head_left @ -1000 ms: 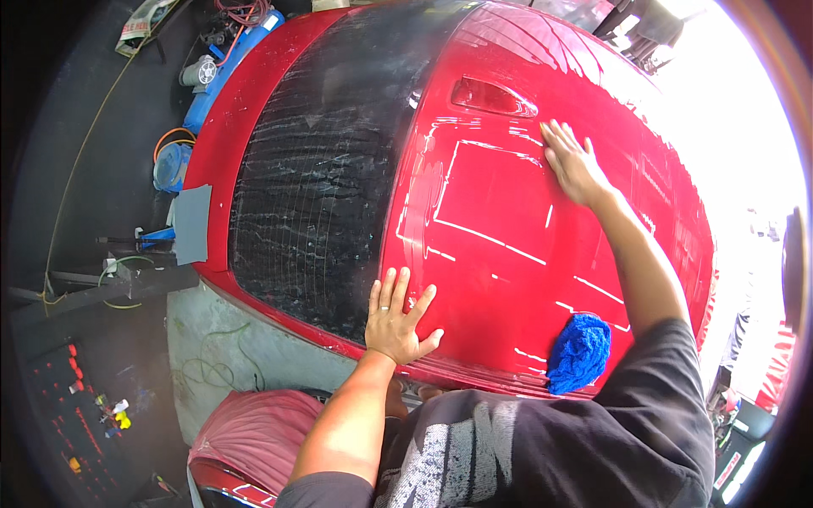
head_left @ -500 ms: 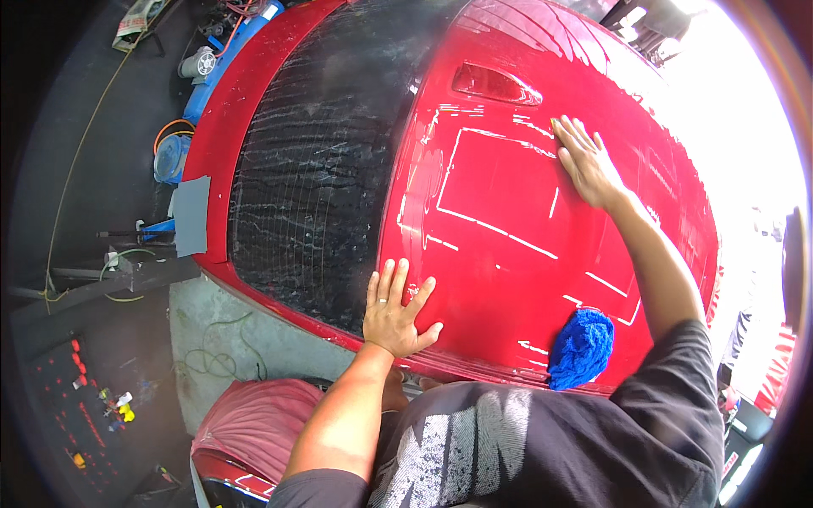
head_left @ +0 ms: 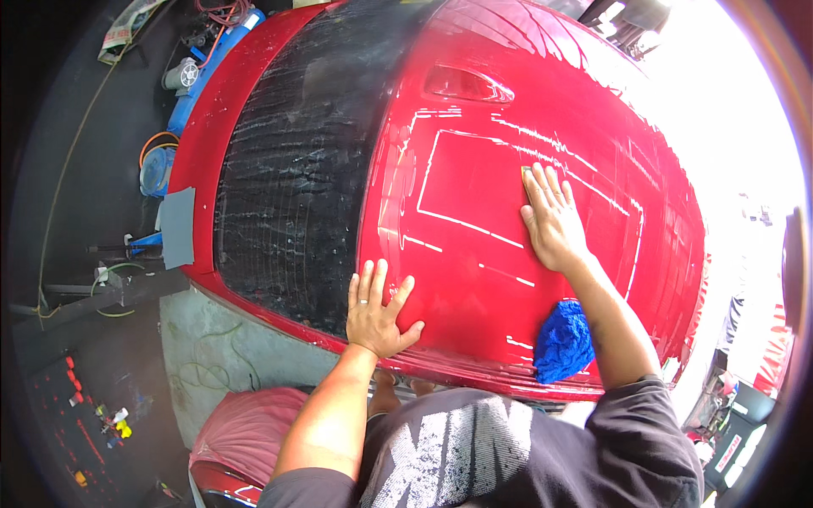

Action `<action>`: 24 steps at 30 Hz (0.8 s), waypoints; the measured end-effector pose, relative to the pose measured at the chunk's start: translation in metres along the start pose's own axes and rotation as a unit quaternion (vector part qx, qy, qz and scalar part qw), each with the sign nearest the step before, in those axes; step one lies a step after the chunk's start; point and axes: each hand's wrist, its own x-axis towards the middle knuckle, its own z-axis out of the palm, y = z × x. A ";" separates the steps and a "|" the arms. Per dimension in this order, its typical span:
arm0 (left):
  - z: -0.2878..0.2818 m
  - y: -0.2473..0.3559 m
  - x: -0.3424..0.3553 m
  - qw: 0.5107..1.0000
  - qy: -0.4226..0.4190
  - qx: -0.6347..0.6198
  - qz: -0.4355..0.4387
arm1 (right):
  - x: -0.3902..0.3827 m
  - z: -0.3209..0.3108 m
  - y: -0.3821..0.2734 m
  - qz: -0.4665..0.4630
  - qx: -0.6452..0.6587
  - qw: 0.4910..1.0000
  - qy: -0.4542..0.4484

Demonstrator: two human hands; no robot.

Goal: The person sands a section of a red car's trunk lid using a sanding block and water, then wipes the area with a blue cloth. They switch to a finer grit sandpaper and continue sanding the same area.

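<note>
While the left hand (head_left: 377, 315) rests flat where the red car panel (head_left: 474, 186) meets the dark window (head_left: 292, 186), fingers spread apart, the right hand (head_left: 555, 227) lies on the panel, its fingers stretched out nearly together over a small yellowish piece (head_left: 524, 174); whether they grip it, I cannot tell. A crumpled blue cloth (head_left: 565, 343) sits on the panel beside the right forearm, neither hand on it. No border shows between finished and unfinished areas, so what is done or left stays unclear.
</note>
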 end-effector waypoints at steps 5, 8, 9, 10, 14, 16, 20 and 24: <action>0.000 -0.003 0.000 1.000 -0.003 0.006 -0.001 | 0.160 -0.049 0.031 0.068 -0.036 0.995 0.064; 0.000 -0.003 -0.001 1.000 0.001 0.003 -0.007 | 0.185 -0.045 0.025 0.097 0.016 0.990 0.099; 0.000 -0.003 -0.001 1.000 0.010 -0.012 0.002 | 0.156 -0.031 0.013 0.052 -0.011 0.990 0.134; 0.000 -0.003 -0.001 1.000 0.008 -0.004 0.004 | 0.118 -0.018 -0.002 0.051 -0.059 0.989 0.126; -0.004 0.002 0.000 1.000 -0.008 -0.009 -0.010 | -0.029 0.000 -0.027 -0.037 0.074 0.996 0.042; -0.005 0.003 0.000 1.000 -0.009 -0.016 -0.010 | -0.042 -0.008 -0.005 -0.024 0.256 0.964 0.073; -0.002 0.001 -0.001 1.000 -0.006 -0.016 -0.008 | 0.034 -0.005 0.061 0.009 0.239 0.943 0.232; 0.000 0.000 -0.003 1.000 -0.007 -0.014 -0.009 | 0.119 0.008 0.073 0.059 0.122 0.974 0.180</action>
